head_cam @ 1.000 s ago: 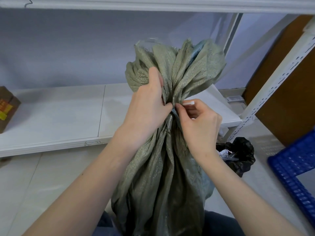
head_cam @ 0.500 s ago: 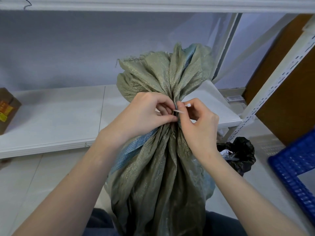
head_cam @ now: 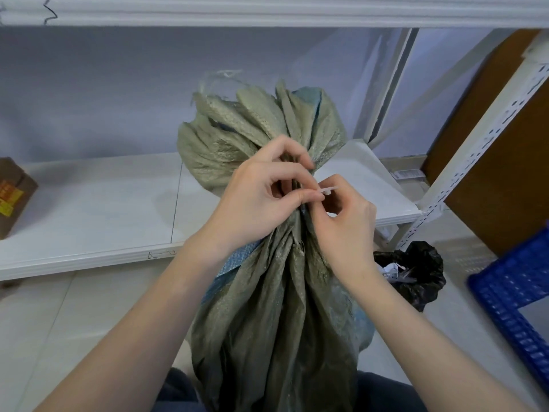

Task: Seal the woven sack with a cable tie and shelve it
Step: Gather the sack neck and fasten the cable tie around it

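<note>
A grey-green woven sack stands upright between my knees, its mouth gathered into a fan above a pinched neck. A thin white cable tie runs around that neck; only its free end shows, sticking out to the right. My left hand pinches the tie at the neck with thumb and fingers. My right hand grips the tie from the right side, fingers curled on it. The white lower shelf lies behind the sack.
A brown cardboard box sits at the shelf's left end. A black bin bag with scraps stands on the floor right of the sack. A blue plastic crate is at far right, beside the perforated white shelf upright.
My left hand let go of the bunched sack top and came down to the neck, pinching the tie. The fanned mouth spread wider and shifted left. The tie's end now sticks out further.
</note>
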`<state>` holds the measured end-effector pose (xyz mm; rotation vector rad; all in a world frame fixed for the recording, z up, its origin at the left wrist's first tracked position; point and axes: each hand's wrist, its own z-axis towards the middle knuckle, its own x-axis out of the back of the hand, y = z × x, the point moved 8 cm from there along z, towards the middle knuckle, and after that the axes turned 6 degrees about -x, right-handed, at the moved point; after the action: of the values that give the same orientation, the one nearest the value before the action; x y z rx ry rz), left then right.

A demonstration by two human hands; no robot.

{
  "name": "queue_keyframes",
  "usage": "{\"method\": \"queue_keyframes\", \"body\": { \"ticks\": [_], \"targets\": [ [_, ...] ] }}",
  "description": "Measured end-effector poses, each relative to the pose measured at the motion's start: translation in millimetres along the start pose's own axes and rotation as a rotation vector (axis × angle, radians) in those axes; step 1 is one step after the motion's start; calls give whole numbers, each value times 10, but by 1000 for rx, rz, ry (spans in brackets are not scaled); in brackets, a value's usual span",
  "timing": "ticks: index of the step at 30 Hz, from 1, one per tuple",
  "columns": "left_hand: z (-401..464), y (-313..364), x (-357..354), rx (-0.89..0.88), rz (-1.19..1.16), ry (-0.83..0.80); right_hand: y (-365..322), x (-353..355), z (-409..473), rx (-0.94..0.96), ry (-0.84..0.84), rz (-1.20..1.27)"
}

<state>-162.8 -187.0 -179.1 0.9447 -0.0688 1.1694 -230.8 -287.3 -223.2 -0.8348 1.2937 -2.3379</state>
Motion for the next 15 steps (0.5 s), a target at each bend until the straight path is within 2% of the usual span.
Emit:
{"method": "queue_keyframes", "body": {
  "ticks": [15],
  "targets": [
    [-54,-191,-36,70,163,-72,144,18,33,-158,-33,138]
  ]
}}
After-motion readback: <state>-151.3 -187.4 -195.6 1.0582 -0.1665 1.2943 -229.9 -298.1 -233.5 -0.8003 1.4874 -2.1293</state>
